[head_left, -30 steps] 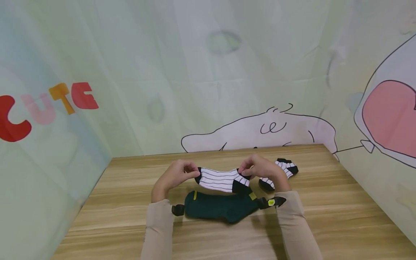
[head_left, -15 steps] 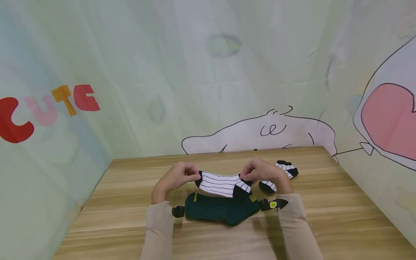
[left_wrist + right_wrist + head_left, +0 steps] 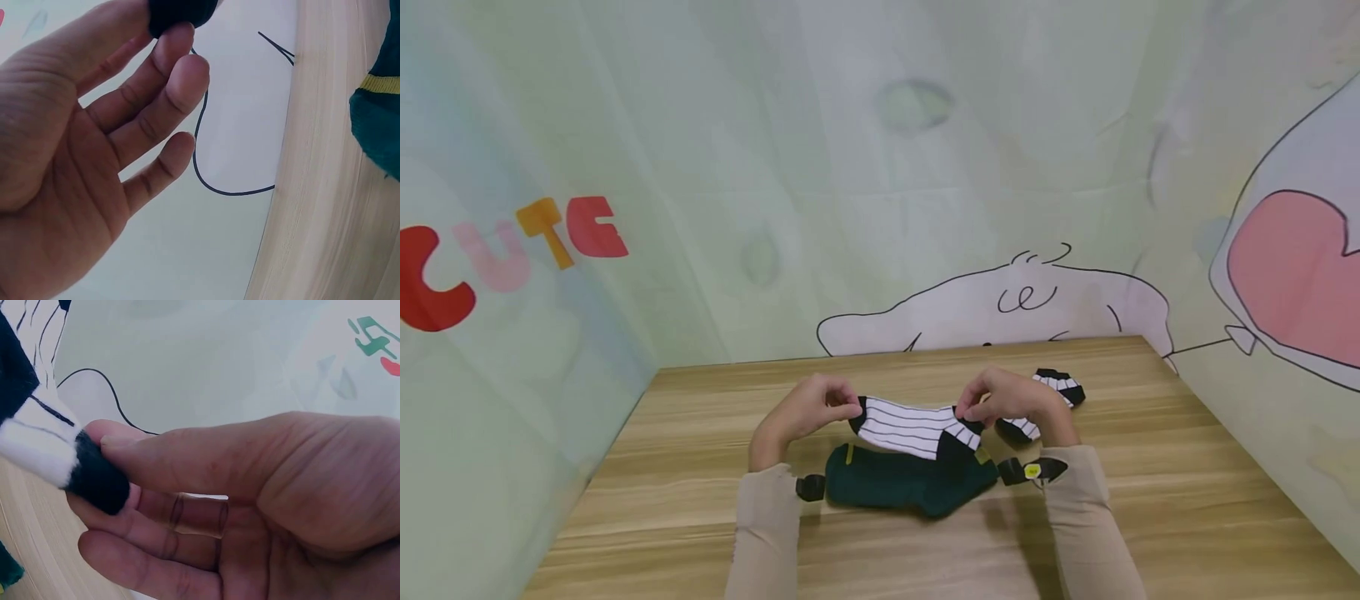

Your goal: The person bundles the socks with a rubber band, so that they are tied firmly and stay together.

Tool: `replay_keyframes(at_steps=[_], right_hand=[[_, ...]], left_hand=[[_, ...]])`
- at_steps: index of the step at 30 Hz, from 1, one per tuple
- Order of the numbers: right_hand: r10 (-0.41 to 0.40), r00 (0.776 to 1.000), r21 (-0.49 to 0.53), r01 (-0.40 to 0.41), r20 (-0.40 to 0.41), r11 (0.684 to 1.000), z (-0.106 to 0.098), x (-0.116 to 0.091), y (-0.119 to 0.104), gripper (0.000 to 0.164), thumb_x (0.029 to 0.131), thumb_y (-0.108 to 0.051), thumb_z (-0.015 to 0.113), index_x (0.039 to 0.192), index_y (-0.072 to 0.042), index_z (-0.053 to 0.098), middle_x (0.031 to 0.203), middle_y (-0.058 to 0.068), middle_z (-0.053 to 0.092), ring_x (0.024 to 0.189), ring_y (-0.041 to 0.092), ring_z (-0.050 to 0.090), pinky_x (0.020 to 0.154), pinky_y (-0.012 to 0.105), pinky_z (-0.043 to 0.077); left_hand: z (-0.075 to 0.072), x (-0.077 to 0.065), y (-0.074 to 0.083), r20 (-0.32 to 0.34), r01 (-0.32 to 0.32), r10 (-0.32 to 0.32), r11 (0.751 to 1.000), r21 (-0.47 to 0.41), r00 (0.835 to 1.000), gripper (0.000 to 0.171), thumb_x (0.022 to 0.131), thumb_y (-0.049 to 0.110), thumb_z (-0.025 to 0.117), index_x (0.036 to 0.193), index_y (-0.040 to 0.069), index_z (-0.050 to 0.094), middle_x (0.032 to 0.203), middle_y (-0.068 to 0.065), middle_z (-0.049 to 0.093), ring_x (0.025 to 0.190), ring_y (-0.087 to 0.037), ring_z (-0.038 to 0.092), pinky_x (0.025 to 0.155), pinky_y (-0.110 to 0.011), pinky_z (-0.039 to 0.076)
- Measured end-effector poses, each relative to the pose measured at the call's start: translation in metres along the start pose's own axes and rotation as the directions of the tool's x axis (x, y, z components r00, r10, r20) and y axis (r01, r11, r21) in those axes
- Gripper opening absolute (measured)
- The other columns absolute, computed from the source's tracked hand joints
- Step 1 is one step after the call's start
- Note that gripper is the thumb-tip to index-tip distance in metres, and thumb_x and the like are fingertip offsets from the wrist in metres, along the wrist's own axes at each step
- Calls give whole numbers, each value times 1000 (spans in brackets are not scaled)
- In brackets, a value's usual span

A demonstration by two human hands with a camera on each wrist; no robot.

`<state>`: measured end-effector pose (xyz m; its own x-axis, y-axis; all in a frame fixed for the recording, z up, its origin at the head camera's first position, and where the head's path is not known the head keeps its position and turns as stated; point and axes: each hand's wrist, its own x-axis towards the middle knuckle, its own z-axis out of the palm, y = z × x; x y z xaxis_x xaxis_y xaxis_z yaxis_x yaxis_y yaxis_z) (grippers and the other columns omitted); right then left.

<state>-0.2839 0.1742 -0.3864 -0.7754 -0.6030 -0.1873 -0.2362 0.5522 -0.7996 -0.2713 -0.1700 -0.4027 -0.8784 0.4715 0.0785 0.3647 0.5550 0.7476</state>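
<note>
The striped sock [image 3: 904, 427] is hanging at the lower middle of the head view. My left hand [image 3: 808, 410] is pinching its toe, my right hand [image 3: 1006, 395] its cuff. I'm expecting light, floppy softness, so I'm holding both ends.

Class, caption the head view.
Left hand and right hand pinch a striped ankle sock at both ends, dark green sock nearby.

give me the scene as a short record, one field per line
held: white fabric sock with thin black stripes
left hand: pinches its black end
right hand: pinches its opposite black end
on wood-grained table: dark green fabric sock with yellow bands
farther right: second black-striped white sock, partly hidden
</note>
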Motion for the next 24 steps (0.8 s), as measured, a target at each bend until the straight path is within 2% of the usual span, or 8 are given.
replay_keyframes(at_steps=[12, 24], right_hand=[[-15, 999, -2, 15, 40, 1000, 0, -4, -2, 12, 95, 3, 62, 94, -1, 73, 89, 5, 67, 77, 17, 58, 75, 44, 56], [17, 998, -30, -15, 61, 999, -2, -7, 0, 12, 95, 2, 63, 92, -4, 74, 89, 5, 67, 79, 17, 60, 73, 36, 56]], left_hand=[[0, -2, 0, 28, -21, 21, 1000, 6, 999, 8, 92, 17, 74, 90, 10, 71, 83, 1, 67, 78, -17, 60, 75, -34, 51], [1, 1, 0, 78, -17, 17, 1000, 2, 997, 8, 92, 18, 74, 91, 11, 72, 84, 0, 69, 78, -17, 61, 75, -35, 52]])
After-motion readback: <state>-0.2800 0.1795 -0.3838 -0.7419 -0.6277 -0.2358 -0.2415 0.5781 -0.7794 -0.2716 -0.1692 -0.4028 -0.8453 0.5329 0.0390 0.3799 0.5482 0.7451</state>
